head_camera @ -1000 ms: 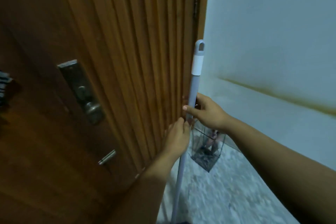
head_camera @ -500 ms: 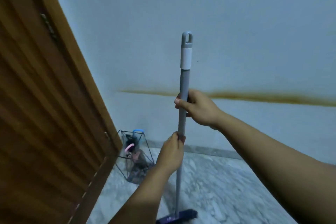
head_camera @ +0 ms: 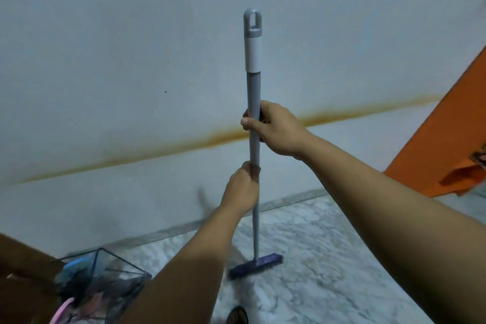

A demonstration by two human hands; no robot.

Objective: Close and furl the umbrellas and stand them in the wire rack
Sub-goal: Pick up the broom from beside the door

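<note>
- Head view: both hands clamped on a long grey metal broom pole point(head_camera: 253, 113), which stands close to upright in mid-frame.
- Right hand point(head_camera: 273, 127) wraps the pole at about mid-height, thumb across the front, fingers curled round the back.
- Left hand point(head_camera: 242, 188) grips the same pole just below the right one, fist closed round it; the two hands are near each other but not touching.
- Pole top carries a white sleeve and a grey plastic cap with hanging loop point(head_camera: 253, 24).
- Pole bottom ends in a dark purple brush head point(head_camera: 256, 265), resting on the grey-white marbled floor point(head_camera: 328, 258), near the wall skirting.
- Black wire rack point(head_camera: 105, 279) sits in the lower-left corner on the floor, beside the brown wooden door edge point(head_camera: 23, 271), well apart from the brush head.
- Rack holds furled umbrellas point(head_camera: 79, 271): a blue handle at the top and a pink curved handle lower down are visible; the rest is blurred, count unclear.
- Pale blue-white wall point(head_camera: 131, 60) behind, with a rusty brown stain line point(head_camera: 157, 150) running across it.
- Orange slanted panel point(head_camera: 447, 139) at the right edge.
</note>
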